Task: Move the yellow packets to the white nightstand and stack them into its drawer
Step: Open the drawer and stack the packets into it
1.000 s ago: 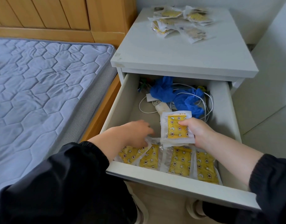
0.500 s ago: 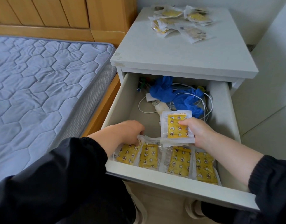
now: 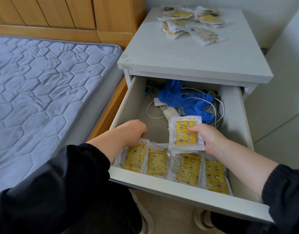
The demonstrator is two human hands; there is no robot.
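Four yellow packets [image 3: 156, 163] lie side by side in a row along the front of the open drawer [image 3: 184, 194], each printed with small stars and moons and sealed in clear wrap. The person's left hand [image 3: 132, 130] reaches in from the left, its fingers curled down onto the top edge of the leftmost packet [image 3: 135, 157]; the knuckles hide the fingertips, so I cannot tell whether they pinch it or only press on it. The right hand [image 3: 211, 139] grips another packet [image 3: 186, 133] by its right edge, thumb on the yellow face, holding it flat and just above the middle of the row, its lower edge overlapping the tops of the packets beneath. Behind that, at the back of the drawer, sit crumpled blue gloves [image 3: 179, 95], a tangle of white cables [image 3: 218, 114] and a white plug [image 3: 170, 113]. The drawer belongs to the white nightstand [image 3: 187, 56], and on the far end of its top a loose pile of packets [image 3: 192, 22] lies scattered, overlapping one another. Both arms wear black sleeves [image 3: 77, 183]. To the left of the nightstand stands a bed with a blue quilted mattress [image 3: 44, 90] and a wooden headboard [image 3: 61, 14].
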